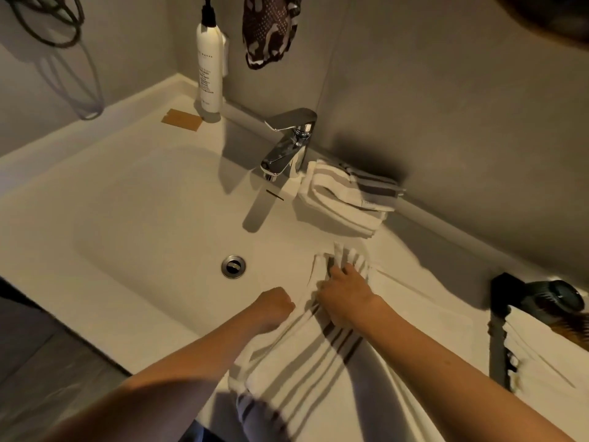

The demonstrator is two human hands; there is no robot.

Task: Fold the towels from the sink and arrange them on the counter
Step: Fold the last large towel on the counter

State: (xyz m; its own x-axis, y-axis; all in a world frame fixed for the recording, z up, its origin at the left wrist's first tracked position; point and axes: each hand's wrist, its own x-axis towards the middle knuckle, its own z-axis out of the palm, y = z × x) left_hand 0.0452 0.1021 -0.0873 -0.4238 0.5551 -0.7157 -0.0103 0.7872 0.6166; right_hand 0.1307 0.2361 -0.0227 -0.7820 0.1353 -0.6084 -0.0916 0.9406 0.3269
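Observation:
A white towel with dark stripes [306, 362] lies stretched over the right side of the white sink [143, 224] and hangs over the front edge. My left hand [275, 306] is closed on the towel's left edge. My right hand [342, 293] grips a bunched part of the towel near its far end. A stack of folded striped towels [345, 194] rests on the counter to the right of the chrome faucet [288, 148].
A drain [233, 266] sits in the basin's middle. A white pump bottle [209, 63] and a tan card [181, 119] stand at the back left. A patterned cloth [267, 27] hangs on the wall. A dark hair dryer [548, 296] and another white cloth [548, 355] lie at the right.

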